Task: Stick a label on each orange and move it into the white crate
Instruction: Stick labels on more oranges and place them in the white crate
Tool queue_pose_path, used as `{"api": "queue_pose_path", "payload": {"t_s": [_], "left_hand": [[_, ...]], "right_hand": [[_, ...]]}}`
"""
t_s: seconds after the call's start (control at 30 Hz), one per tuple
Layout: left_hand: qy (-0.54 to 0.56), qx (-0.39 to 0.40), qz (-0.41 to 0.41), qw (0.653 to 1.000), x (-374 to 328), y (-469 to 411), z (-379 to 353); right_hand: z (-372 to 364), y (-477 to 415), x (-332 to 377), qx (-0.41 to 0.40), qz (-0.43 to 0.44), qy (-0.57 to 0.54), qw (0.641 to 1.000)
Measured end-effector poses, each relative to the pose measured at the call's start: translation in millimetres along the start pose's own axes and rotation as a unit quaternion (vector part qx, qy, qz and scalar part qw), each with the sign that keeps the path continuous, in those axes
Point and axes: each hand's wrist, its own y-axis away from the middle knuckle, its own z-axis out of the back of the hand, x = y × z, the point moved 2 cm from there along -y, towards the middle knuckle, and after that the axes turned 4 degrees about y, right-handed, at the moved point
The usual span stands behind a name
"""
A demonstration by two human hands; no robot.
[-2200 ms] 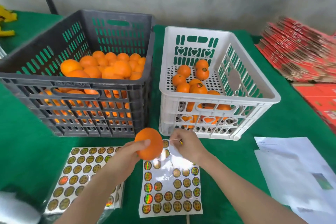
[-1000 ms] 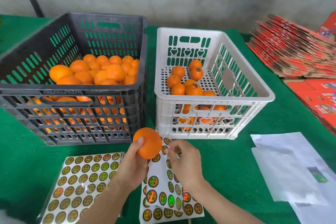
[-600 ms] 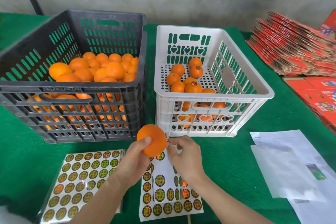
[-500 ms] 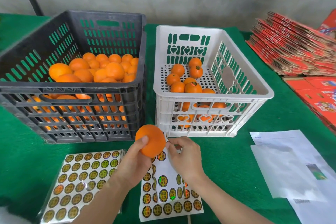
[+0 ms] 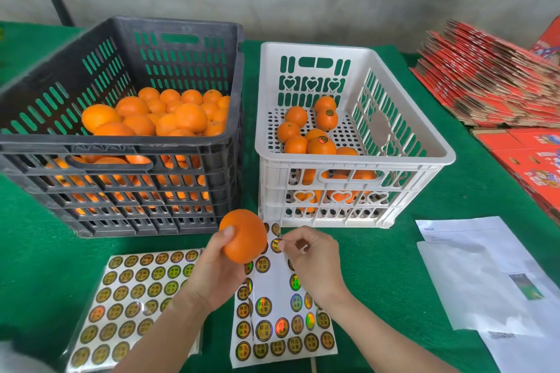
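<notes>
Wrapped round the orange (image 5: 242,235), the left hand (image 5: 216,269) holds it up off the green cloth (image 5: 378,251), thumb across the near face. The fruit sits just in front of the white crate (image 5: 348,160), not yet in it. Right beside it, the right hand (image 5: 315,260) has thumb and forefinger pinched on a label (image 5: 277,244) at the far end of the working sheet (image 5: 274,281). Whether that label is clear of the backing, I cannot tell. No sticker shows on the skin facing the camera, so I read this orange as mid-step: peel, press on, then a short hop over the rim.

Now the score. Inside the white crate, the moved oranges (image 5: 321,145) make a modest cluster toward the left and near side. At least two show a dark round label on top, and a good part of the perforated floor is bare. Touching that crate on its left, the black crate (image 5: 121,147) is heaped with waiting oranges (image 5: 188,116), several layers deep through the slots. Far more is left than done, by my count.

Labels look plentiful. The working sheet has a bare strip up its middle with stickers on both sides, and a full sheet (image 5: 136,291) lies just to its left. Red cartons (image 5: 491,85) and white papers (image 5: 472,281) sit well apart on the right.
</notes>
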Motion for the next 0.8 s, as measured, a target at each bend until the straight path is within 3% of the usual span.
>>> {"api": "queue_pose_path", "payload": {"t_s": [0.17, 0.3, 0.4, 0.5, 0.57, 0.63, 0.73, 0.8], "left_hand": [[-0.098, 0.016, 0.04, 0.994, 1, -1, 3], [-0.246, -0.023, 0.061, 0.967, 3, 4, 11], [-0.392, -0.036, 0.013, 0.919, -4, 8, 11], [-0.451, -0.035, -0.047, 0.891, -13, 13, 6], [-0.435, -0.024, -0.048, 0.899, -15, 15, 3], [-0.346, -0.014, -0.025, 0.938, -15, 16, 1], [-0.2, 0.027, 0.019, 0.979, -16, 15, -4], [-0.14, 0.038, 0.026, 0.989, -17, 14, -7]], "right_hand": [[0, 10, -9, -0.028, 0.116, 0.081, 0.99], [-3, 11, -23, 0.033, 0.071, 0.082, 0.994], [-6, 9, -34, 0.131, -0.006, 0.09, 0.987], [-6, 10, -37, 0.188, -0.043, 0.107, 0.975], [0, 6, -28, 0.169, -0.051, 0.068, 0.982], [9, -1, -8, 0.141, -0.064, -0.029, 0.987], [19, -8, 27, 0.178, -0.056, -0.151, 0.971], [21, -7, 43, 0.209, -0.03, -0.154, 0.965]]}}
